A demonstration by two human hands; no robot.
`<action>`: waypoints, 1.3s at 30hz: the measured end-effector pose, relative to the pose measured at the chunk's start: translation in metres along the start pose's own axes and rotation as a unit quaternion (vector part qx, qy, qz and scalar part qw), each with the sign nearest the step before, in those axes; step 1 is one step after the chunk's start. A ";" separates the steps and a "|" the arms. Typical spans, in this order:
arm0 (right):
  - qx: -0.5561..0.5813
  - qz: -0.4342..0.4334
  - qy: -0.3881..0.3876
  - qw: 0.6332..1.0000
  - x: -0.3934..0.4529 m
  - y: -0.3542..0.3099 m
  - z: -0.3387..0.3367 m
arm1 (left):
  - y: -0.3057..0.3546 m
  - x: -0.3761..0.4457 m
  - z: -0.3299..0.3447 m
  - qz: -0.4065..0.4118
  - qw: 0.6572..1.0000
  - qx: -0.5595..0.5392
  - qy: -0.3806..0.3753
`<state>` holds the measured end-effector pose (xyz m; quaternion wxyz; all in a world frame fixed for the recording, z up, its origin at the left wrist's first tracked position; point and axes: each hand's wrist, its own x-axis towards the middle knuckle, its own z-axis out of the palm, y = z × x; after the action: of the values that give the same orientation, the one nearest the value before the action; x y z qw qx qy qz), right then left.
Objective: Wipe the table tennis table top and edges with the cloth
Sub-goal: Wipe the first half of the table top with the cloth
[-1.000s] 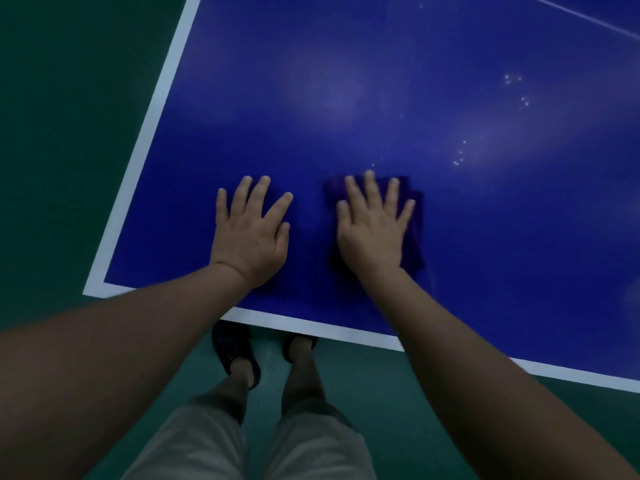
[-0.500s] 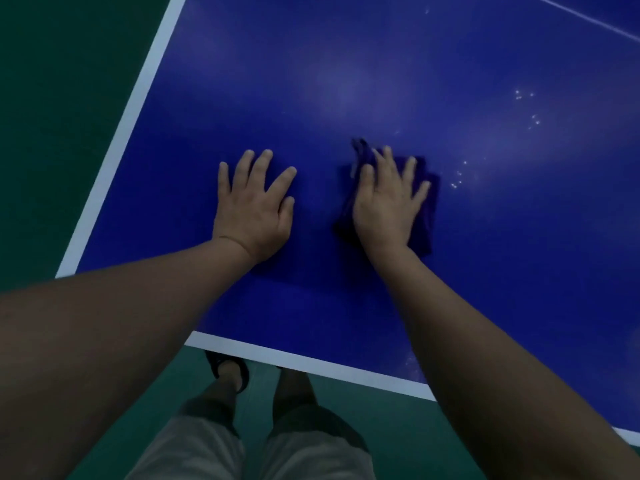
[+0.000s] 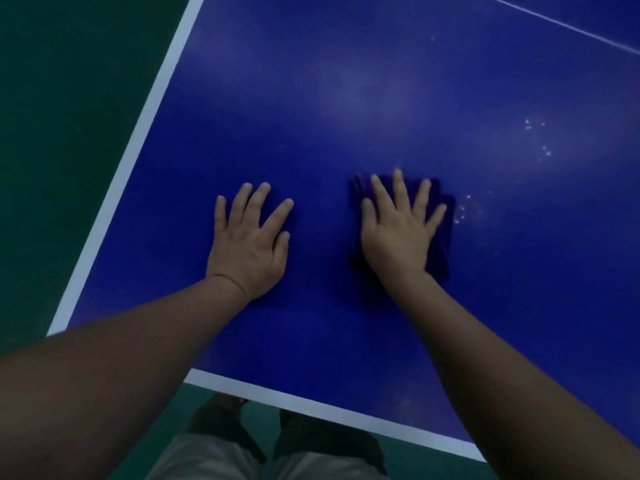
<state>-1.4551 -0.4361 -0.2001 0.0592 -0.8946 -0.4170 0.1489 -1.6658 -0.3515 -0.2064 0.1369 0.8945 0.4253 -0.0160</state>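
Purple cloth [image 3: 445,233] under flat right hand [image 3: 398,233]

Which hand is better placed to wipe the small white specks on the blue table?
The right hand, probably. It already presses the dark blue cloth flat, and the white specks lie just beside the cloth. The left hand rests bare on the blue table top, farther away.

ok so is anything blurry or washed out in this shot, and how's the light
Head view: dim overall, forearms near the lens almost in shadow; soft pale glare patch on the glossy blue table tennis table top; motion blur at the far edge of the dark purple cloth under the right hand; left hand sharp; white edge lines bow slightly, wide-angle.
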 end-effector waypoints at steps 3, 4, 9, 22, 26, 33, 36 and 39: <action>-0.040 -0.124 0.002 0.991 0.006 -0.042 0.013 | 0.001 0.000 -0.003 0.001 1.000 0.002 0.000; -0.051 -0.166 0.004 0.985 -0.008 -0.045 0.016 | 0.001 0.001 -0.003 0.003 1.000 0.002 0.002; -0.037 -0.139 -0.008 0.990 -0.067 0.019 0.011 | 0.002 0.002 -0.005 0.001 1.000 0.000 -0.009; 0.004 -0.127 0.028 0.992 0.060 -0.045 -0.001 | -0.030 0.036 -0.029 0.121 0.991 0.026 -0.054; 0.015 -0.124 -0.006 0.992 0.003 -0.009 -0.002 | -0.055 0.054 -0.042 0.152 0.986 0.034 -0.062; 0.191 0.150 0.075 0.967 0.086 -0.066 -0.010 | -0.089 0.070 -0.046 0.155 0.987 0.016 -0.026; 0.171 0.050 0.054 0.983 0.115 -0.122 0.001 | -0.089 0.066 -0.043 0.126 0.992 0.004 -0.010; 0.031 -0.113 0.021 0.993 0.087 -0.150 0.018 | -0.088 0.063 -0.042 0.092 0.996 -0.007 -0.003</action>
<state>-1.5170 -0.2733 -0.2020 0.1119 -0.8424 -0.5095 0.1350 -1.6967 -0.2397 -0.1957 0.1452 0.9289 0.3407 -0.0027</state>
